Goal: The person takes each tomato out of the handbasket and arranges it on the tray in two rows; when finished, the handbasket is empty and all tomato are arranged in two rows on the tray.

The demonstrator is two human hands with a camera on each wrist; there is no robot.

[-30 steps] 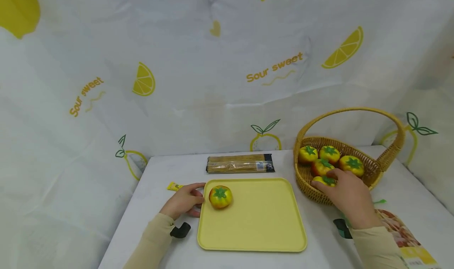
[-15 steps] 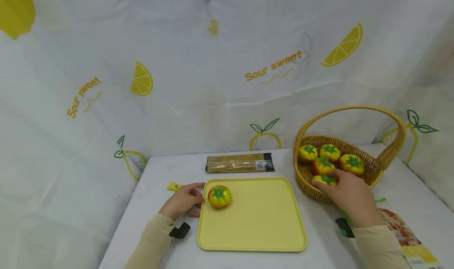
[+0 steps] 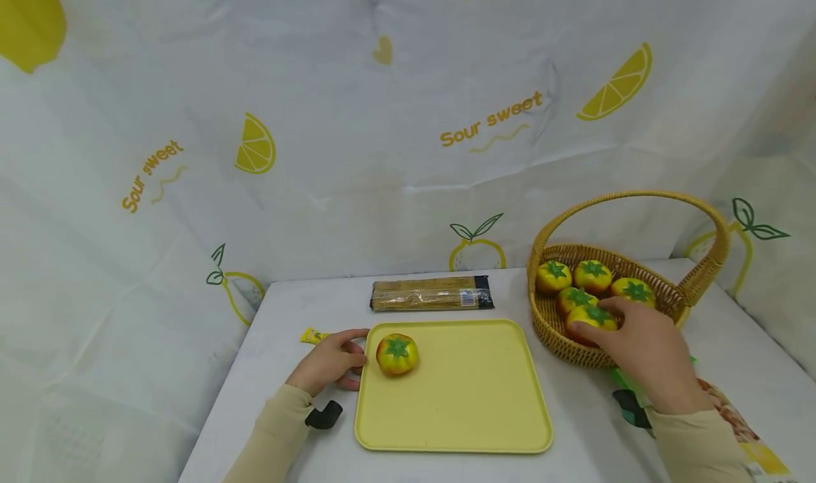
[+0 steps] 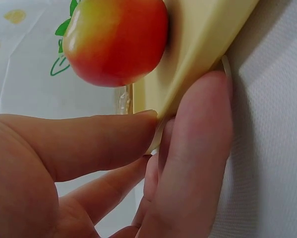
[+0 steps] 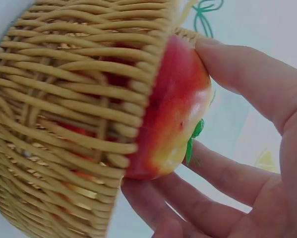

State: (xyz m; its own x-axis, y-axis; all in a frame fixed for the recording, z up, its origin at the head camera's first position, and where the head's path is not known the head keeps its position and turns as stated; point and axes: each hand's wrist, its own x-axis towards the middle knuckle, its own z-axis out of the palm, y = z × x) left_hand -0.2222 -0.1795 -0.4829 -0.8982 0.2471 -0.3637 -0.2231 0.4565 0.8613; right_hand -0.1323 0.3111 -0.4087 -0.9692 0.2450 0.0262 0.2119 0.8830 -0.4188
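**Lemon-print cloth point(image 3: 357, 164) behind a white table point(image 3: 331, 462)**

The cloth fills the upper frame, printed with yellow citrus slices point(image 3: 256, 143), a small heart point(image 3: 382, 49) near top centre, outlined lemons point(image 3: 477, 256) with green leaves, and "Sour sweet" lettering point(image 3: 491, 120) at left and right. Below centre lies a long clear packet point(image 3: 421, 295) of thin tan strands, its right end dark beside a barcode. A small yellow sachet point(image 3: 312, 335) sits lower left of centre; a printed bag point(image 3: 768, 458), partly hidden, occupies the lower right corner.
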